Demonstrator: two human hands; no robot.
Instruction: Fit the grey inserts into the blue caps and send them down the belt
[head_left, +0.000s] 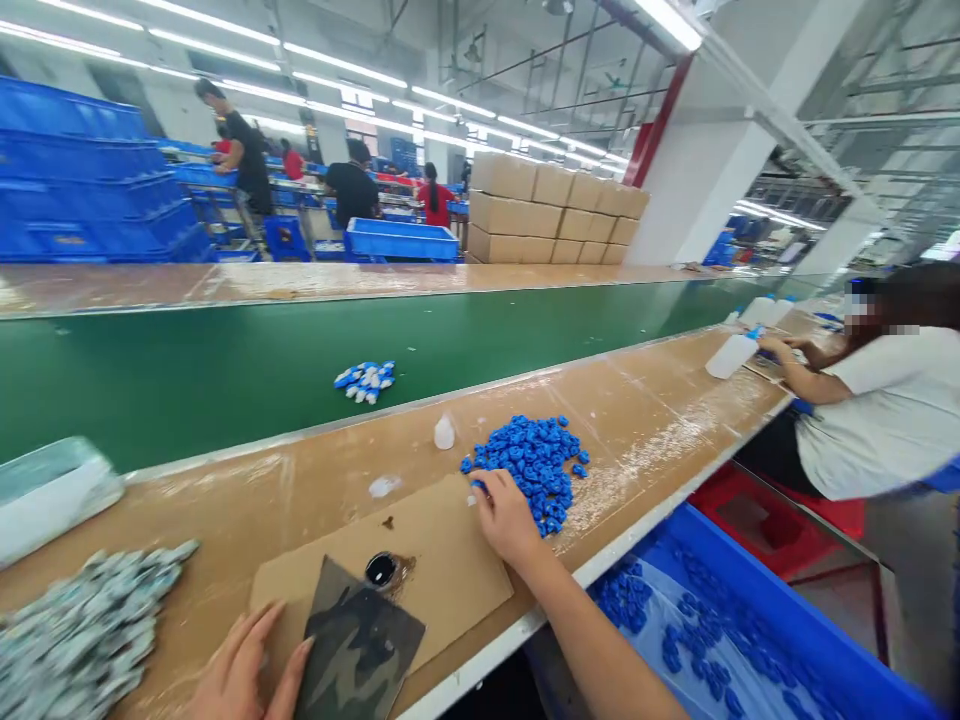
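My left hand (244,665) lies low on the cardboard sheet (457,570), fingers apart, one fingertip at the edge of a dark, smeared flat plate (360,650). My right hand (506,515) is at the sheet's right side, beside a heap of small blue plastic pieces (529,455). Its fingers are pinched on a small blue piece (478,485), mostly hidden by them. On the sheet, just above the plate, sits a small round pot of black liquid (381,570) with dark stains around it. A small white bottle (444,432) stands behind the sheet.
Grey-green flat pieces (90,630) are heaped at left, near a clear plastic bag (56,490). Blue-and-white pieces (365,381) lie on the green conveyor belt (225,360). A blue bin (750,610) is below the bench at right. A co-worker (885,390) sits farther along.
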